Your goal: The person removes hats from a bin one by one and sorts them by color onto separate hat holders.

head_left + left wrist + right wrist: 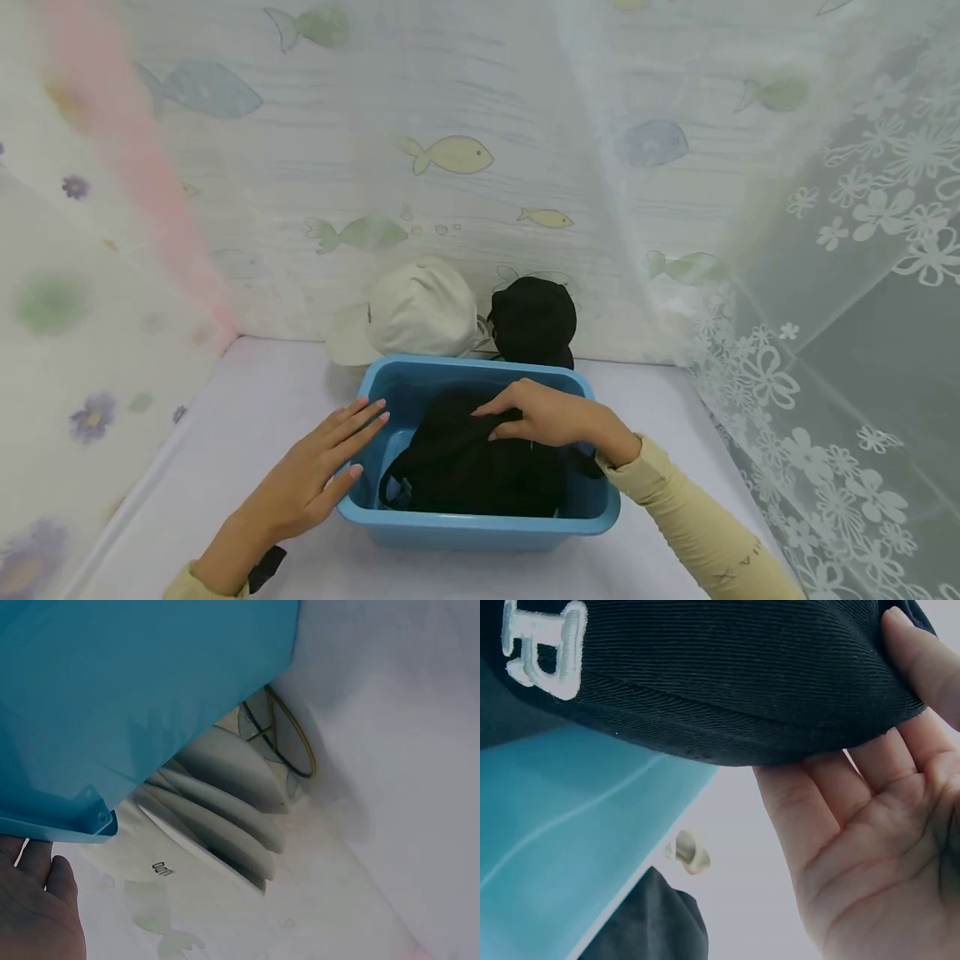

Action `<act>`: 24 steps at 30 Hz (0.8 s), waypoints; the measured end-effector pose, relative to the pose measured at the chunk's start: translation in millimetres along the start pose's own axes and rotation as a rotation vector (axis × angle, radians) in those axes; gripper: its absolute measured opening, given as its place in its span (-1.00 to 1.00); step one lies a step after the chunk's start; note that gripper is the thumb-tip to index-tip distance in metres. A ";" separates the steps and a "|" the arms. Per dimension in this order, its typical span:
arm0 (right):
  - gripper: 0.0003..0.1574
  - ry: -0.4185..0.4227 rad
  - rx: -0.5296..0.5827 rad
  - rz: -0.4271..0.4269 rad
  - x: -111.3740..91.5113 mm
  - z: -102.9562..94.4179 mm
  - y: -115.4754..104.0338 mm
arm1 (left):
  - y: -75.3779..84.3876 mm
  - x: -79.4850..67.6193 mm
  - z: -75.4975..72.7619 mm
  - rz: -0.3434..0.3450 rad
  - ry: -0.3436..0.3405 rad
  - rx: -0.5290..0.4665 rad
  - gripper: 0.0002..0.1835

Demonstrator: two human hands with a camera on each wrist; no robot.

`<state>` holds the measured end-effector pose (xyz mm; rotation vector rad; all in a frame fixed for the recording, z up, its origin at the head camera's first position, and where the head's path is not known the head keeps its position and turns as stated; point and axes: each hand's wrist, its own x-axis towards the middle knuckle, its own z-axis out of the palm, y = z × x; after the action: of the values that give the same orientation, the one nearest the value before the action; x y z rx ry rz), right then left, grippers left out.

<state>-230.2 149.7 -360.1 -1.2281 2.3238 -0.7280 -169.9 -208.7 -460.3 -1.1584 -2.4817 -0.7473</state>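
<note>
A black cap (472,467) lies inside a blue plastic tub (487,523). My right hand (551,417) pinches the cap's top between thumb and fingers; in the right wrist view the black cap (727,682) shows white embroidered lettering. My left hand (300,471) rests at the tub's left rim with its fingers extended over the edge. From the left wrist, the fingers (36,859) show against the underside of the tub's rim (60,831). The cap's lower parts are hidden in the tub.
Behind the tub stand cream caps (423,308), whose several stacked brims (217,817) show in the left wrist view, and another black cap (534,321). A thin metal ring (296,735) is beside the cream caps. Fish-print curtain (465,100) encloses the white surface (277,392).
</note>
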 end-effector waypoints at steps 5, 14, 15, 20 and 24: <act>-0.50 0.016 -0.015 0.002 -4.8 -7.9 -2.9 | -0.1 -0.4 -3.0 0.005 -0.026 0.033 -0.32; -0.48 0.074 0.009 -0.010 -14.4 -26.3 -0.6 | -0.9 1.0 -1.7 0.014 -0.012 0.021 -0.34; -0.49 0.081 0.020 -0.012 -15.9 -28.1 0.2 | -1.0 1.1 -1.5 0.017 -0.009 0.020 -0.35; -0.47 0.104 0.046 -0.006 -22.2 -36.8 -0.7 | -2.9 -0.1 -0.7 0.048 0.011 0.029 -0.39; -0.46 0.131 0.065 -0.003 -27.2 -47.7 -0.5 | -4.5 0.4 -2.3 0.047 0.004 0.044 -0.37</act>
<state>-242.8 184.5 -319.6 -1.1890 2.3822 -0.9030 -173.6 -212.2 -459.7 -1.1943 -2.4458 -0.6779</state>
